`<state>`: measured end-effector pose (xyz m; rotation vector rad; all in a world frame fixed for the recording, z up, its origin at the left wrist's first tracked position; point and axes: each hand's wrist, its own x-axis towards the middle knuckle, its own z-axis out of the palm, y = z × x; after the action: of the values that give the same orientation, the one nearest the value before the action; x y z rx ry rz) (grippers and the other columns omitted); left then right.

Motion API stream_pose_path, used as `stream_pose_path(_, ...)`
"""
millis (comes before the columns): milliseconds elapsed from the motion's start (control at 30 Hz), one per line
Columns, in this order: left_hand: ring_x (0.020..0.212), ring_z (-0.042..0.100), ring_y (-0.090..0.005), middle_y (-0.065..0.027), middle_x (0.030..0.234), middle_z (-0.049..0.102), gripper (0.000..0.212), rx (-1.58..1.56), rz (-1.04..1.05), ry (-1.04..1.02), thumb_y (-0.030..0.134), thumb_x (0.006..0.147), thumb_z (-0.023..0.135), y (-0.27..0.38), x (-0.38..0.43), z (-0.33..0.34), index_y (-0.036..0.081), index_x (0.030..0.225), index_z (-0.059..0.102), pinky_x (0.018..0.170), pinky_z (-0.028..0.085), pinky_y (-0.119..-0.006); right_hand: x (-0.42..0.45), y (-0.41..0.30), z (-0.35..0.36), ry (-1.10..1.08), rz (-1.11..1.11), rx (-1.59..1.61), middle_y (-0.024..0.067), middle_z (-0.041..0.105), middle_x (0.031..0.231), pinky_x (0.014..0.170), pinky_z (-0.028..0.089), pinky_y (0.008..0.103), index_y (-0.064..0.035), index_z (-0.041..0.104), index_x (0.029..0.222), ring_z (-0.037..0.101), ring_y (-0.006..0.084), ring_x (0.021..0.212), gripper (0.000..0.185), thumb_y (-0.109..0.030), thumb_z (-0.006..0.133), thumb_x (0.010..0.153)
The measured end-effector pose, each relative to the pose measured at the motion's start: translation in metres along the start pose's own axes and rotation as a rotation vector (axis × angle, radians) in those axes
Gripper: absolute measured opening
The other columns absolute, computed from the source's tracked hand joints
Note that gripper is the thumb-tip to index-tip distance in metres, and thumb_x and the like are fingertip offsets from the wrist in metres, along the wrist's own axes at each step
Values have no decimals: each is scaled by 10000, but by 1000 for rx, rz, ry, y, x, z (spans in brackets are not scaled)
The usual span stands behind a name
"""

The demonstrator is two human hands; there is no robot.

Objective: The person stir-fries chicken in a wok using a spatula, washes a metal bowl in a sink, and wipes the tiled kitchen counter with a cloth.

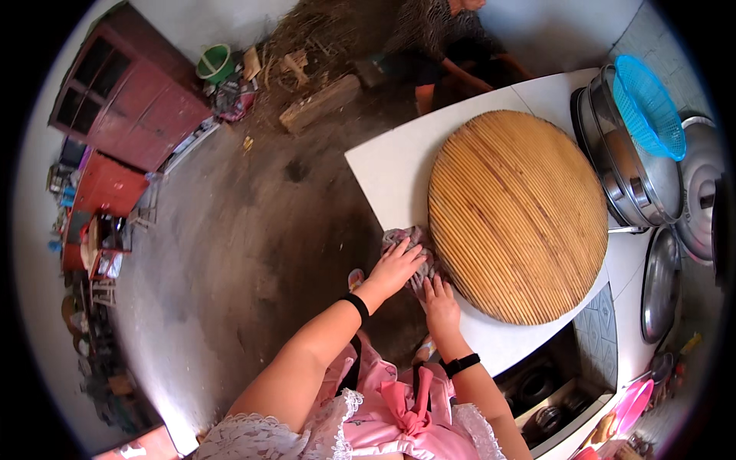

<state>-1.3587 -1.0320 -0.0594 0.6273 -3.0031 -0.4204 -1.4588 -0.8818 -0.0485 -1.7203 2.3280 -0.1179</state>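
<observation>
A crumpled patterned cloth (pixel 411 238) lies at the corner of the white tiled counter (pixel 388 172), against the left edge of a large round lid of wooden slats (pixel 517 218). On top of the cloth rests my left hand (pixel 397 267), its fingers spread over it. My right hand (pixel 441 305) touches the cloth's lower end with its fingertips, close to the lid's rim. Whether either hand grips the cloth cannot be told. Black bands circle both wrists.
Metal steamer pots (pixel 621 167) with a blue plastic basket (pixel 647 109) stand at the counter's right. Metal lids (pixel 661 284) lean nearby. A person (pixel 443 34) is beyond the counter's far edge. A wood log (pixel 322 103), a green bucket (pixel 214 62) and a red cabinet (pixel 132 86) are at the left.
</observation>
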Motion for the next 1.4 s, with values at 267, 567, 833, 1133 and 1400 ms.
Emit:
stream_pose_path(267, 1290, 364, -331, -51, 1363, 441, 347, -92, 106, -27, 149, 857, 488, -116, 74, -30, 161, 1190, 583, 1020, 348, -499, 118, -57, -5, 31, 178, -89, 120, 468, 1345, 848, 503, 325, -78, 528, 1263, 493, 305, 1164, 452, -89, 517, 811)
stream_pose_path(567, 1308, 335, -357, -37, 1390, 428, 359, -114, 112, -48, 150, 853, 495, -178, 152, -44, 206, 1195, 593, 1038, 318, -525, 218, -81, -19, 168, 335, -42, 191, 475, 1317, 880, 482, 345, -31, 531, 1228, 501, 353, 1134, 407, -135, 545, 834)
stream_pose_path(833, 1294, 345, -377, -62, 1386, 428, 403, -116, 117, -98, 86, 837, 498, -177, 151, -48, 159, 1226, 570, 1032, 333, -506, 213, -74, -5, 220, 315, -73, 156, 477, 1330, 810, 524, 329, -41, 550, 1212, 524, 306, 1141, 432, -95, 555, 783)
stream_pose_path(1133, 1234, 413, -406, -103, 1328, 478, 366, -39, 370, -140, 141, 848, 479, -128, 85, -38, 114, 1202, 571, 968, 400, -516, 97, -68, -13, 136, 349, 12, 99, 484, 1330, 838, 500, 302, -74, 543, 1226, 523, 247, 1147, 451, -94, 530, 775)
stream_pose_path(1400, 1098, 494, -426, -154, 1210, 525, 358, 67, 624, -127, 164, 816, 517, -23, 32, -10, 86, 1159, 582, 827, 499, -476, -29, -37, -14, 66, 437, 68, 84, 463, 1357, 920, 469, 306, -92, 539, 1234, 461, 251, 1229, 504, -66, 565, 731)
